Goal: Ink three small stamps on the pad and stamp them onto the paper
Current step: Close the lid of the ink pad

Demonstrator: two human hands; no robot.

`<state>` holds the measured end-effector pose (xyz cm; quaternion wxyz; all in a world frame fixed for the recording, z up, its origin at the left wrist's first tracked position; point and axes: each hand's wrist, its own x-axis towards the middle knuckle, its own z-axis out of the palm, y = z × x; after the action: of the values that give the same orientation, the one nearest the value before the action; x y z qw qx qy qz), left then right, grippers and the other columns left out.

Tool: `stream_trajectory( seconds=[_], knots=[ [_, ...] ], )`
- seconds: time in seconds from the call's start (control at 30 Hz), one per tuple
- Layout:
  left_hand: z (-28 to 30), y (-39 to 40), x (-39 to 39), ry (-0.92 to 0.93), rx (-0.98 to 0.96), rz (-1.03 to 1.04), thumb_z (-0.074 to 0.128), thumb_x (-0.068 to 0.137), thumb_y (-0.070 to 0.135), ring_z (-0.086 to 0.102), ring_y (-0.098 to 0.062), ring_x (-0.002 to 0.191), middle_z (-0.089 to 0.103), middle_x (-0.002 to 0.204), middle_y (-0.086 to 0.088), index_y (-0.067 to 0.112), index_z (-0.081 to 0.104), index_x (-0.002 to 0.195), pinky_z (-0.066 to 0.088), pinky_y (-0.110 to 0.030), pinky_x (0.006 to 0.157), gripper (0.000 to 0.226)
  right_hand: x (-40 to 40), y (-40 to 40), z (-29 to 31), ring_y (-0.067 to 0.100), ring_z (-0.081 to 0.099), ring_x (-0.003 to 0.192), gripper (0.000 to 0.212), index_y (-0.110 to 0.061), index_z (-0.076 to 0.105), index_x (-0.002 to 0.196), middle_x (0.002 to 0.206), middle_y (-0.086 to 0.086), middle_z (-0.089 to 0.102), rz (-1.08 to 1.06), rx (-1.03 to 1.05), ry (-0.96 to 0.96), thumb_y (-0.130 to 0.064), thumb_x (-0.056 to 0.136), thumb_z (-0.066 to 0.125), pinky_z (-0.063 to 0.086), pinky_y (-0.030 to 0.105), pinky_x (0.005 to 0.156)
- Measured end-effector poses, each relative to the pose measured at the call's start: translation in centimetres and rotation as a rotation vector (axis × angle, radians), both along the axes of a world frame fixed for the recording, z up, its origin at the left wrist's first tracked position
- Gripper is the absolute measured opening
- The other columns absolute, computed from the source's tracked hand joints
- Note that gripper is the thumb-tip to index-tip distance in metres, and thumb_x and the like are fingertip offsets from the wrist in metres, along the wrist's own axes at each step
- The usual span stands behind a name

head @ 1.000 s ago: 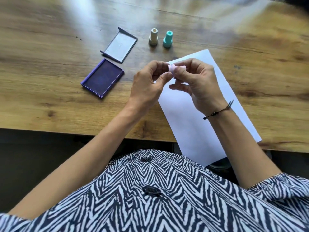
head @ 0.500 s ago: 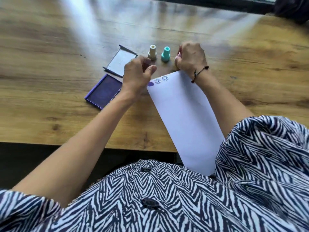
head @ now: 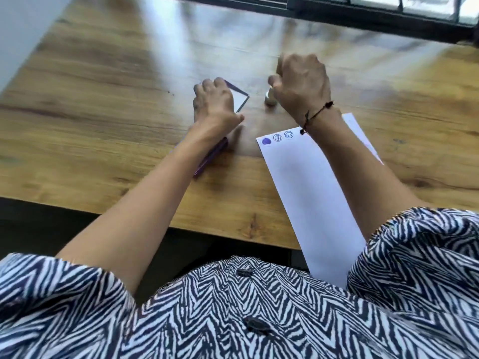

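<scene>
A sunlit wooden bench point(head: 103, 125): left hand point(head: 216, 102) curls on the pad's lid point(head: 239, 99), hiding the ink pad point(head: 211, 159); right hand point(head: 302, 81) bunched over a cream stamp point(head: 269, 98), grip unclear. Its wrist could smudge the paper's point(head: 311, 190) three fresh prints point(head: 277, 138)

Three purple stamp marks point(head: 277, 138) on paper point(head: 311, 193)

I have one view only, head-worn wide-angle, looking forward and steeply down over the wearer's patterned shirt point(head: 233, 307) onto the wooden table point(head: 103, 125). Near range: both forearms fill mid-frame, table's near edge crosses below them. A dark window frame point(head: 363, 11) marks the far edge. Motion blur throughout; no second view to compare.
</scene>
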<state>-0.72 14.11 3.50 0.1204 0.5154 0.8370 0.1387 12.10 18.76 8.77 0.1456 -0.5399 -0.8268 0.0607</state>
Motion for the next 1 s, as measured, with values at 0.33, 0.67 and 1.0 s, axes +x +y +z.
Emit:
stream_trajectory(
  seconds=[0.33, 0.67, 1.0],
  knots=[
    [0.9, 1.5, -1.7, -0.139, 0.034, 0.031, 0.07, 0.067, 0.035, 0.044, -0.038, 0.116, 0.049, 0.122, -0.022, 0.001, 0.031, 0.117, 0.041, -0.038, 0.091, 0.072, -2.7, -1.0, -1.9, 0.039, 0.065, 0.084, 0.031, 0.0, 0.065, 0.084, 0.089, 0.026, 0.069, -0.05, -0.276, 0.321, -0.027, 0.086, 0.05, 0.054, 0.042, 0.082],
    [1.0, -7.7, -2.6, -0.597, 0.593, -0.214, 0.066, 0.066, 0.014, 0.062, -0.024, 0.085, 0.053, 0.099, -0.009, 0.015, 0.026, 0.101, 0.056, -0.037, 0.076, 0.053, -2.3, -4.4, -2.6, 0.031, 0.064, 0.091, 0.062, -0.01, 0.052, 0.107, 0.106, 0.018, 0.059, 0.155, -1.445, 1.009, -0.062, 0.091, 0.021, 0.051, 0.04, 0.093],
    [0.3, -10.8, -4.1, -0.444, 0.602, -0.377, 0.069, 0.071, 0.015, 0.058, -0.033, 0.1, 0.05, 0.11, -0.025, -0.004, 0.031, 0.108, 0.05, -0.039, 0.092, 0.055, -3.7, -7.7, -0.3, 0.021, 0.052, 0.078, 0.022, -0.019, 0.057, 0.084, 0.08, 0.002, 0.056, 0.301, -0.944, 0.643, -0.032, 0.071, 0.069, 0.046, 0.039, 0.083]
  ],
)
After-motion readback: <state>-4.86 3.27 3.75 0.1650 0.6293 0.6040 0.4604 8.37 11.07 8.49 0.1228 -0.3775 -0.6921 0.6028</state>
